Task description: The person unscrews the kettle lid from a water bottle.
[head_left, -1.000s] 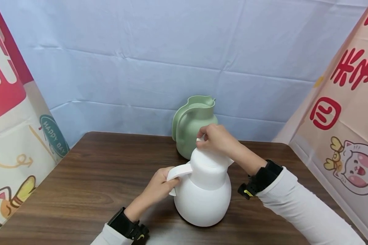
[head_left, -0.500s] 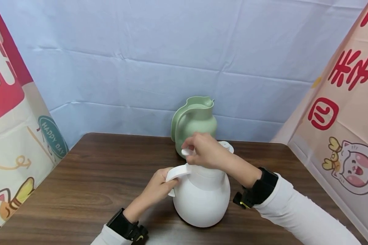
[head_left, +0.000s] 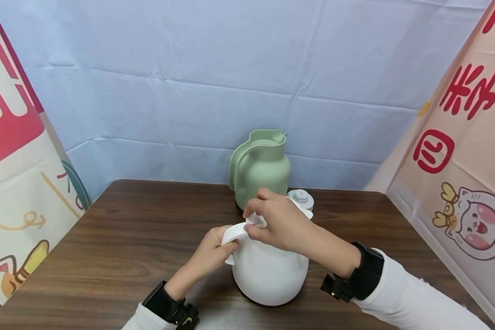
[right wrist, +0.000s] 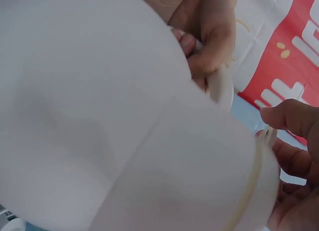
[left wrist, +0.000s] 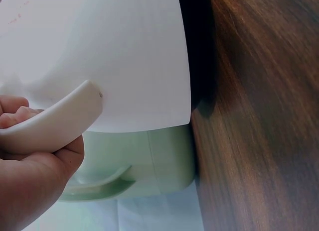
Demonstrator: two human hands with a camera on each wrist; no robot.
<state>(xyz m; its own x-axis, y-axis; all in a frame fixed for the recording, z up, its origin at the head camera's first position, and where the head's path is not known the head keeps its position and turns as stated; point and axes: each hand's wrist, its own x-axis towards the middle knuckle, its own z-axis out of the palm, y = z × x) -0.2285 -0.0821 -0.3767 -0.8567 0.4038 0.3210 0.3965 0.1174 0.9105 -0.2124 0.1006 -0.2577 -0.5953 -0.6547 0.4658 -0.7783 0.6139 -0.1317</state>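
Table (head_left: 119, 256): dark wood grain, spread under both hands and running away from them to a pale blue cloth backdrop (head_left: 214, 82). Printed banners hang beyond each hand, the one on the left (head_left: 12, 151) red and cream, the one on the right (head_left: 458, 156) peach with red characters and a cartoon animal.

White jug (head_left: 268, 275): round-bodied, upright on the table, directly under the right hand and just beside the left. Its curved handle (head_left: 235, 233) points toward the left hand. The wrist views show its smooth white wall close up (left wrist: 99, 57) (right wrist: 89, 116).

Green jug (head_left: 261, 167): same shape, upright, beyond the right hand and behind the white jug; whether the two touch cannot be told. The left wrist view shows it just past the white jug (left wrist: 149, 166).

Right hand (head_left: 278, 224): laid over the top of the white jug, fingers curled round a small white part at the rim (head_left: 255, 221); the right wrist view shows fingertips (right wrist: 289, 116) hooked at the rim edge.

Left hand (head_left: 212, 250): wrapped round the white jug's handle, thumb and fingers closed on it (left wrist: 30, 156).

Small white cap (head_left: 300, 198): ringed top, standing on the table just beyond the right hand, beside the green jug.

Black wrist straps (head_left: 363, 275) on both arms, over white sleeves.
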